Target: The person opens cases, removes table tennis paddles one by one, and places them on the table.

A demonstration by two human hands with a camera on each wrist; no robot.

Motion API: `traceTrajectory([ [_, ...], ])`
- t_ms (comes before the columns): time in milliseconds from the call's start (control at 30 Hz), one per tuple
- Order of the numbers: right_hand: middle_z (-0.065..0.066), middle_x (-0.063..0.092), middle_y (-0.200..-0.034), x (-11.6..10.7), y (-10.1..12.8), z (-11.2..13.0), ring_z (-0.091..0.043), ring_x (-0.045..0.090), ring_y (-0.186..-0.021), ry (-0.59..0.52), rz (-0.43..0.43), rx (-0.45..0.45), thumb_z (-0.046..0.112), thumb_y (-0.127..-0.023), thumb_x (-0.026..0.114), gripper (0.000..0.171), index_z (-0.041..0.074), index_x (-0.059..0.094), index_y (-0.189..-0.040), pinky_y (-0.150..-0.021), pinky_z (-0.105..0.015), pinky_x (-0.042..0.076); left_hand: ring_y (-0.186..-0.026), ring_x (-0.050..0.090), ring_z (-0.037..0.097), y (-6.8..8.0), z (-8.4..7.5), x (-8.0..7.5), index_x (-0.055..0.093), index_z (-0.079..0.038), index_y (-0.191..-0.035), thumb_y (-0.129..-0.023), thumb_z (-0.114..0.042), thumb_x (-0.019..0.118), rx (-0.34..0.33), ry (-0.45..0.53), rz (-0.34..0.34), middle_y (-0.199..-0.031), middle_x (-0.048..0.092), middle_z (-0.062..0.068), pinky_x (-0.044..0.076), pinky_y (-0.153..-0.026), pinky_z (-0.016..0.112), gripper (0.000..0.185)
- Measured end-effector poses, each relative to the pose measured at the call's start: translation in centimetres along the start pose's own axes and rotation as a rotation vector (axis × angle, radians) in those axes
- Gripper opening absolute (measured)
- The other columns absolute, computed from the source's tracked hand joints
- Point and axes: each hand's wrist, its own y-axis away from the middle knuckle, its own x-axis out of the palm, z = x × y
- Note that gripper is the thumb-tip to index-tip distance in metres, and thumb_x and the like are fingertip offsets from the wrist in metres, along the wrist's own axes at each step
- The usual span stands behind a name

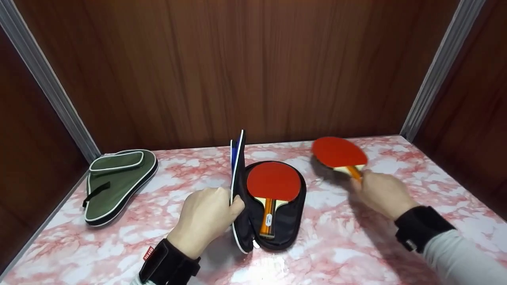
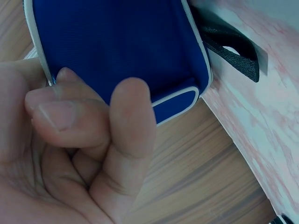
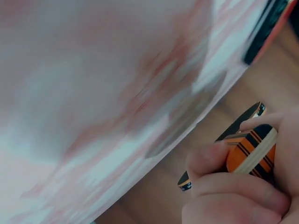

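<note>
My left hand (image 1: 208, 215) pinches the edge of the raised flap (image 1: 243, 225) of an unzipped paddle case, keeping it upright. The flap's blue outer face (image 2: 121, 46) and its small white-trimmed pocket show in the left wrist view. Inside the case's black lower half (image 1: 291, 233), a red table tennis paddle (image 1: 273, 182) lies red side up, its handle toward me. To the right, my right hand (image 1: 386, 194) grips a second paddle (image 1: 338, 152) by the handle, blade tilted above the table. Its striped orange and black handle end (image 3: 250, 156) pokes out between the curled fingers.
A green paddle case (image 1: 119, 190) with white piping and a black strap lies at the table's left. Dark wood panels (image 1: 277, 71) rise behind and at both sides of the pink marbled table (image 1: 170, 170), joined by grey metal corner posts (image 1: 439, 71).
</note>
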Motion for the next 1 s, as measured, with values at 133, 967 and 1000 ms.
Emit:
traceTrajectory([
  [133,-0.013,0.050,-0.060,-0.3,-0.5,-2.6,-0.039,0.056,-0.052,0.024,0.015,0.065,0.021,-0.106,0.059,0.036,-0.003,0.056,-0.080,-0.049,-0.064,0.051,-0.054,0.060,0.030,-0.1,0.0,0.0,0.053,-0.019,-0.055,-0.100,-0.031,0.065,-0.013,0.004,0.007,-0.052,0.051,-0.002,0.043,-0.052,0.046,0.048],
  [967,-0.017,0.059,-0.069,0.0,-0.9,-10.8,-0.040,0.062,-0.063,0.078,0.265,0.246,0.028,-0.108,0.060,0.044,-0.016,0.058,-0.102,-0.067,-0.068,0.060,-0.055,0.059,0.028,0.0,0.3,0.2,0.056,-0.019,-0.058,-0.101,-0.032,0.066,-0.032,0.032,0.025,-0.055,0.053,-0.002,0.043,-0.053,0.045,0.045],
  [1000,-0.017,0.058,-0.069,0.2,-0.9,-10.7,-0.040,0.062,-0.063,0.076,0.267,0.248,0.028,-0.108,0.059,0.044,-0.015,0.058,-0.101,-0.066,-0.067,0.059,-0.055,0.059,0.028,0.0,0.3,0.2,0.056,-0.019,-0.059,-0.101,-0.032,0.066,-0.033,0.034,0.026,-0.055,0.053,-0.001,0.043,-0.053,0.045,0.045],
])
